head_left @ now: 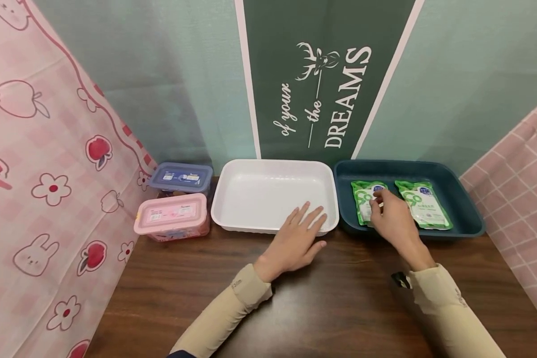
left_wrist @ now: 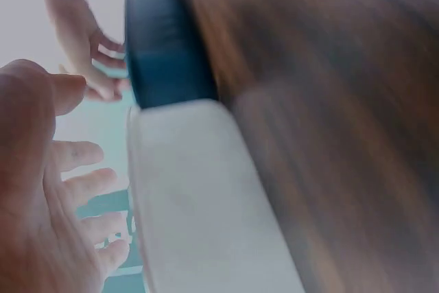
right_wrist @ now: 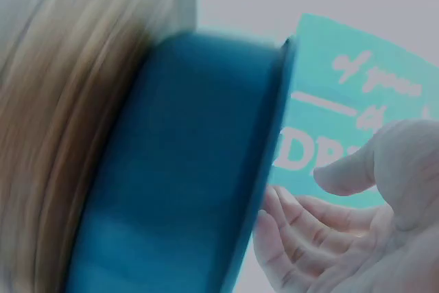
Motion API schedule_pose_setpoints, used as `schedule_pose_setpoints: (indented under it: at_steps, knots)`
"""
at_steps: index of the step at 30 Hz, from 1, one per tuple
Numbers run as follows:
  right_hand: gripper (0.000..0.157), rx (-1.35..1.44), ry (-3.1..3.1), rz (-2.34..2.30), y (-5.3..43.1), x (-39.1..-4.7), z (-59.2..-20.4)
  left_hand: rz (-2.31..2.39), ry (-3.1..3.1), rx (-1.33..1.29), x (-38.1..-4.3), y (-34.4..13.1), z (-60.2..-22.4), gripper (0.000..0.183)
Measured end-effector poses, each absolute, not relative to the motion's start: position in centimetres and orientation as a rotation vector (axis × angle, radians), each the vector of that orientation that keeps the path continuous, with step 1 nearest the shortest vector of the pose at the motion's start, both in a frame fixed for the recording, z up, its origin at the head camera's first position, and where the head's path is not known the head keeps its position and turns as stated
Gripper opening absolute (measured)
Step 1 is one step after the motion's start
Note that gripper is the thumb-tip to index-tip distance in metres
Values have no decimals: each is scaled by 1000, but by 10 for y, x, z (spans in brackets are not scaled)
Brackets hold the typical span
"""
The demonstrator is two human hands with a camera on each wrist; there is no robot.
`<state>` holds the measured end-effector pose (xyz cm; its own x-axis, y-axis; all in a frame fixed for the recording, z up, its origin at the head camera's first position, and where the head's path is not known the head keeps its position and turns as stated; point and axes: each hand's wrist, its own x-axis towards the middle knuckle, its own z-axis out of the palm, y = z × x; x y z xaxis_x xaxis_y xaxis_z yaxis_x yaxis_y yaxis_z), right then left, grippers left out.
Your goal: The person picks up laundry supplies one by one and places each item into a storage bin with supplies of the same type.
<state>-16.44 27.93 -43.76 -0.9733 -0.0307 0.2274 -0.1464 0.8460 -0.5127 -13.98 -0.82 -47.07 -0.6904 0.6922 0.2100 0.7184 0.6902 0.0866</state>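
Observation:
My left hand [head_left: 295, 243] hovers at the front right edge of a white tray [head_left: 264, 194], fingers spread and straight, holding nothing. To its right, my right hand [head_left: 394, 219] reaches over the front of a dark blue tray [head_left: 467, 204]. Its fingers bend loosely above the left green-and-white pouch [head_left: 364, 204] and hide part of it. In the right wrist view, the thumb and fingers [right_wrist: 343, 173] stand apart with nothing between them. A second matching pouch [head_left: 429, 209] lies flat in the blue tray, right of that hand.
Left of the white tray stand a pink lidded box [head_left: 172, 216] and, behind it, a blue lidded box [head_left: 181, 178]. All stand on a dark wood table [head_left: 331, 308]. A green printed cloth [head_left: 313, 74] hangs behind, and a pink patterned cloth [head_left: 49, 189] borders the left.

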Motion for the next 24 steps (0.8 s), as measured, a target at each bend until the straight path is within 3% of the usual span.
schedule_pose_setpoints:
  at_steps: [24]
  knots:
    - [20, 453, -2726, 1136, 200, -132, -438, -494, -2722, -574, -142, -170, -454, 58]
